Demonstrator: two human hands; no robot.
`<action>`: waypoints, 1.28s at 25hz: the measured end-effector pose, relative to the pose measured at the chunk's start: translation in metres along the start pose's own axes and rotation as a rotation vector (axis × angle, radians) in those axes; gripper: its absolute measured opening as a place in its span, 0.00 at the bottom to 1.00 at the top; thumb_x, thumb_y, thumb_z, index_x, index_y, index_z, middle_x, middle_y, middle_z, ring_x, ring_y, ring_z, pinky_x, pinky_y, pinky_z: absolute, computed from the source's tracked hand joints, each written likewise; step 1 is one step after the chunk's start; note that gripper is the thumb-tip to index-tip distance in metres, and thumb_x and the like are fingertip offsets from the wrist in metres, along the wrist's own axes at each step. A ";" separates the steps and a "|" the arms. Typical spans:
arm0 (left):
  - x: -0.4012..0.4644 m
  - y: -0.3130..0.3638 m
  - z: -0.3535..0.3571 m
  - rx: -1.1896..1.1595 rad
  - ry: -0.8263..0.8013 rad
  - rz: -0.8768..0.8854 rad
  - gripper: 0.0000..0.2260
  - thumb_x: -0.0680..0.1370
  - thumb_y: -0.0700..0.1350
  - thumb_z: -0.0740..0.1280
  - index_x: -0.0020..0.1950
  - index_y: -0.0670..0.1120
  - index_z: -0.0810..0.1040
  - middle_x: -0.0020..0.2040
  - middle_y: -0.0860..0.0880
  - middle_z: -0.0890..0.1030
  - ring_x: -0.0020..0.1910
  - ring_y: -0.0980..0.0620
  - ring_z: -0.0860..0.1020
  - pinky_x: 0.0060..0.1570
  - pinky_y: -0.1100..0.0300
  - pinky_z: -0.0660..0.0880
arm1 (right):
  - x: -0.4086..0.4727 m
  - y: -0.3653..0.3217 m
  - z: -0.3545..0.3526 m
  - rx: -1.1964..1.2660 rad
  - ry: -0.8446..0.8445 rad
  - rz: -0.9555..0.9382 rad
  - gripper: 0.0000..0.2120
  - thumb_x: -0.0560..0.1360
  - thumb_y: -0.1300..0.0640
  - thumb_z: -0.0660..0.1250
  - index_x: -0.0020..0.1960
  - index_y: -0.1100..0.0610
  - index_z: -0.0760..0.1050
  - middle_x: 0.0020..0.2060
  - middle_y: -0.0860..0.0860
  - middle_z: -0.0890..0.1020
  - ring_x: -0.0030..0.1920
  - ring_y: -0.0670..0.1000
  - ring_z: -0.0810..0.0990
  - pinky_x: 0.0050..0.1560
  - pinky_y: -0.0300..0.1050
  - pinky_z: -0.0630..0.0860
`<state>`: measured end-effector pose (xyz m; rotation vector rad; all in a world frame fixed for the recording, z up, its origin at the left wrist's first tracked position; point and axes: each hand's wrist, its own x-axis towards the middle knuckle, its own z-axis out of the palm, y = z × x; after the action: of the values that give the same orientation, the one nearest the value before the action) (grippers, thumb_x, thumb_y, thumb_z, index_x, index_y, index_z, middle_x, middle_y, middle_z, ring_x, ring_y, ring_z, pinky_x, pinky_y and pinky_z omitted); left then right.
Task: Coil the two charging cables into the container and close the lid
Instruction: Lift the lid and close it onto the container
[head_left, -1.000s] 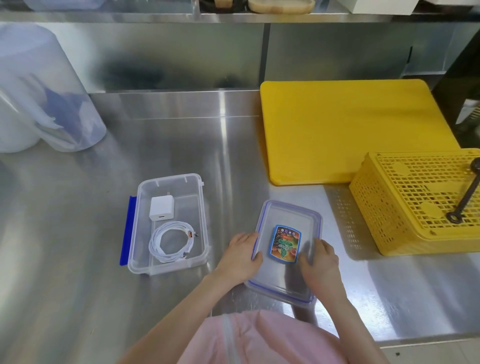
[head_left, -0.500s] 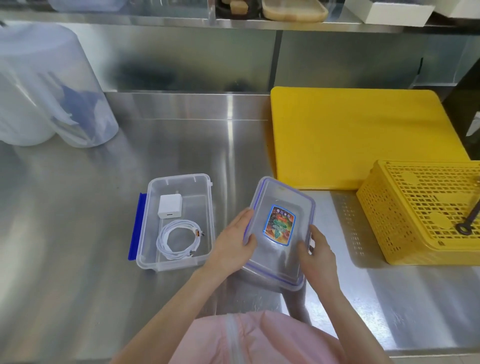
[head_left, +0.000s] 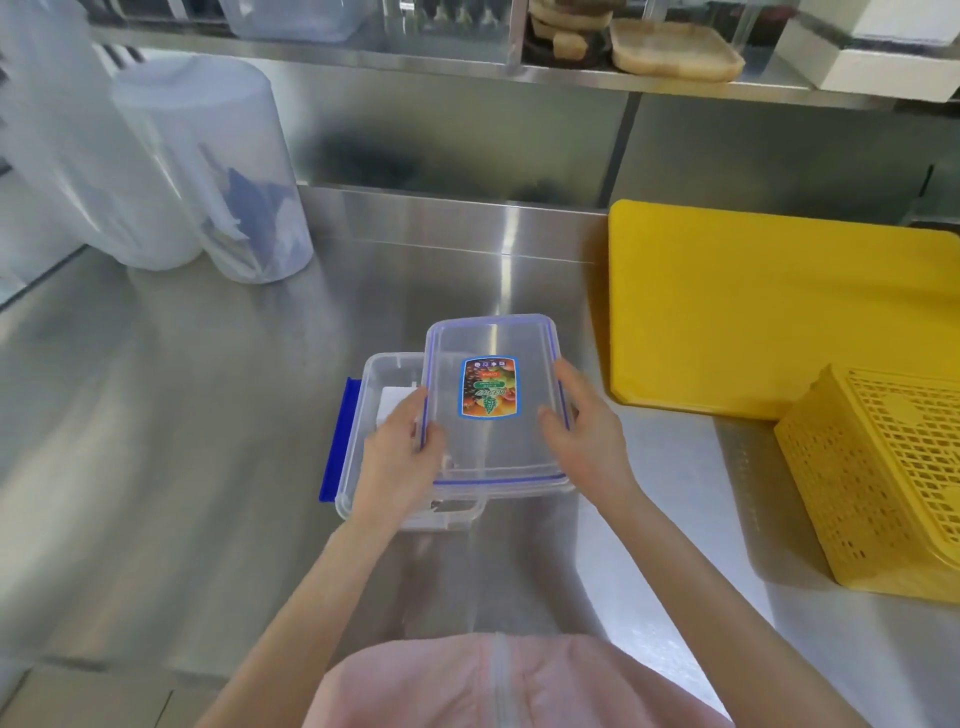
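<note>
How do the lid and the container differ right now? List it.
The lid is held by both hands, left and right; the container rests on the counter. The lid carries a colourful sticker; the container shows none. The lid is flat, the container deep. Both are clear plastic.

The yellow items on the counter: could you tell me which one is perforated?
The yellow basket at the right edge has a mesh of holes; the yellow cutting board behind it is flat and solid.
</note>
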<state>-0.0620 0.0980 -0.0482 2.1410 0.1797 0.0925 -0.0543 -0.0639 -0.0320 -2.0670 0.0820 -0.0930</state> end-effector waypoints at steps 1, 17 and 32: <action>0.002 -0.005 -0.005 0.016 0.028 -0.012 0.18 0.78 0.40 0.57 0.67 0.49 0.70 0.41 0.47 0.75 0.32 0.56 0.69 0.32 0.70 0.65 | 0.004 0.000 0.008 -0.016 -0.019 -0.003 0.23 0.76 0.62 0.60 0.70 0.54 0.63 0.68 0.49 0.70 0.67 0.48 0.68 0.66 0.48 0.70; 0.006 -0.068 -0.022 0.106 0.092 0.003 0.15 0.74 0.30 0.53 0.55 0.37 0.74 0.44 0.41 0.76 0.48 0.36 0.69 0.49 0.49 0.68 | -0.005 0.019 0.071 -0.101 -0.268 -0.022 0.24 0.76 0.63 0.58 0.71 0.58 0.60 0.75 0.49 0.56 0.74 0.46 0.57 0.63 0.27 0.51; 0.005 -0.086 -0.023 -0.102 0.067 -0.273 0.21 0.79 0.47 0.59 0.71 0.44 0.63 0.64 0.46 0.74 0.66 0.44 0.70 0.60 0.54 0.67 | -0.006 0.028 0.072 -0.066 -0.253 0.005 0.23 0.78 0.58 0.57 0.72 0.53 0.58 0.71 0.49 0.63 0.70 0.48 0.65 0.64 0.36 0.62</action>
<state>-0.0681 0.1639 -0.1081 1.9941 0.4934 0.0133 -0.0539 -0.0136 -0.0910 -2.1275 -0.0664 0.1769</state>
